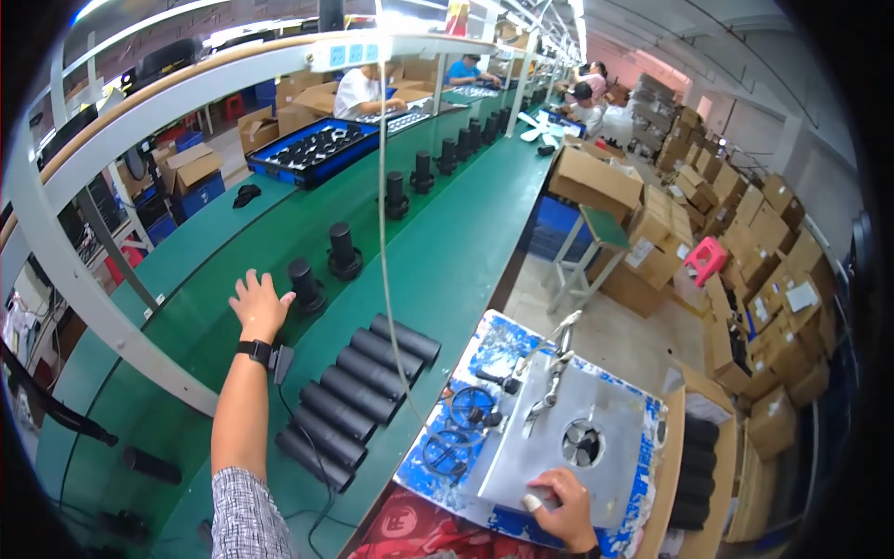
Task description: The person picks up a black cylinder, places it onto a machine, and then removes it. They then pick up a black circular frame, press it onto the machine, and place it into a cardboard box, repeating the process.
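Your left hand point(261, 311) spreads its fingers near a black tube point(301, 277).
Your right hand point(564, 512) curls on the metal plate point(535, 452), maybe steadying it; I can't tell if it grips.

A: Class of premises?
B: Factory assembly hall. Green bench point(447, 252), long, one; black cylindrical units point(345, 248), in file toward its far end.
A: Supporting items?
B: Blue tray point(345, 162) of black parts point(321, 145), at the left edge; workers point(357, 95), beyond that edge; cardboard cartons point(778, 331), many, stacked well beyond the right edge.
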Available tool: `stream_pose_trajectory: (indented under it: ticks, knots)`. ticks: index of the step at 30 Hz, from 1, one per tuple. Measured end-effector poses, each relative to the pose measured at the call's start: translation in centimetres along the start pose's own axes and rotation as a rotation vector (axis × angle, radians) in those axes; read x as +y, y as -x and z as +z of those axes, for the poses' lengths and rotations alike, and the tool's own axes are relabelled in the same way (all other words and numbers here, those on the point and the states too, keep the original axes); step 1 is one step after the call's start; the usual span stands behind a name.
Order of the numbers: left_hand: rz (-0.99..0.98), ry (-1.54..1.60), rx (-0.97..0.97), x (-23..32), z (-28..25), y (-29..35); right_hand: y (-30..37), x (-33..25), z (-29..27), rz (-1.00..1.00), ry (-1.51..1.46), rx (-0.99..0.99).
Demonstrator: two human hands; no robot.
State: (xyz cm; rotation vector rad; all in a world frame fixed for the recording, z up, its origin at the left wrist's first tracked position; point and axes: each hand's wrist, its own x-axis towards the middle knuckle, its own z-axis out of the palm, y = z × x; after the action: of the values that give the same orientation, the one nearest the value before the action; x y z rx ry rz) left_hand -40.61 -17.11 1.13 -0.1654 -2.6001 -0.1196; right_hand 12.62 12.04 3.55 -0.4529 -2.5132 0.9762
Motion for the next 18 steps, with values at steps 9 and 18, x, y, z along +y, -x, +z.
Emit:
stream_pose_trajectory:
  ticks: [9,18]
  knots:
    - [0.269,0.51,-0.045,-6.4,-16.0,12.3,-0.2,0.3,1.3,0.032,-0.047,0.084]
    - [-0.157,0.84,-0.526,-15.8,-15.8,26.9,0.0,-0.6,1.9,0.108,-0.043,0.051]
